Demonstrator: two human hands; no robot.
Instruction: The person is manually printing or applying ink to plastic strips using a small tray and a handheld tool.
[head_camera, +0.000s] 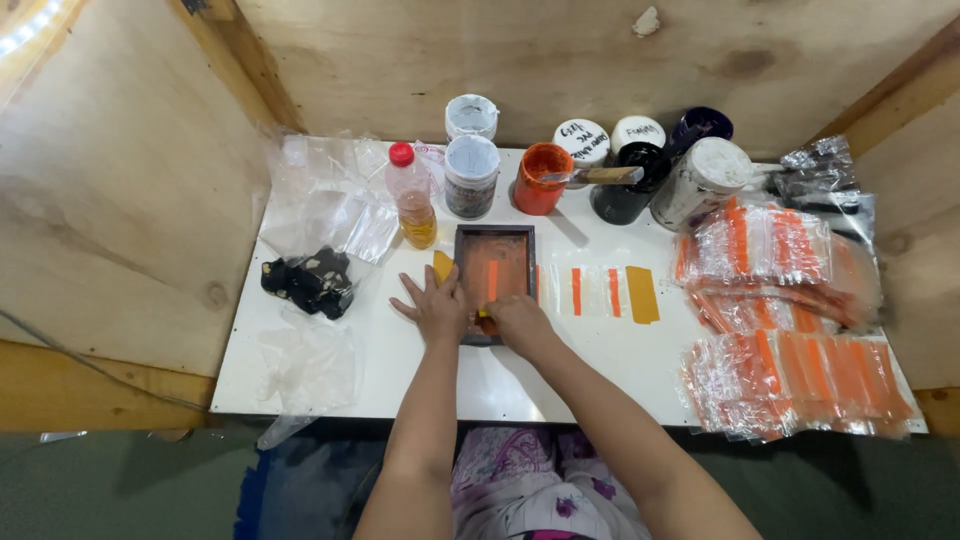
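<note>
A small dark-framed printing screen (494, 262) smeared with orange ink lies flat on the white table (330, 370). My left hand (436, 303) presses flat on the table against the frame's left edge, fingers spread. My right hand (516, 320) is closed at the frame's near edge, gripping something small there that I cannot make out. To the right of the frame lies a clear plastic strip (596, 292) printed with orange bars, with a mustard patch (642, 294) at its end.
Along the back stand a red-capped bottle of amber liquid (413, 196), several jars and pots, an orange ink pot (541, 178) and a brush (600, 176). Stacks of orange-printed clear bags (790, 330) fill the right side. A black rag (308, 281) and loose plastic lie left.
</note>
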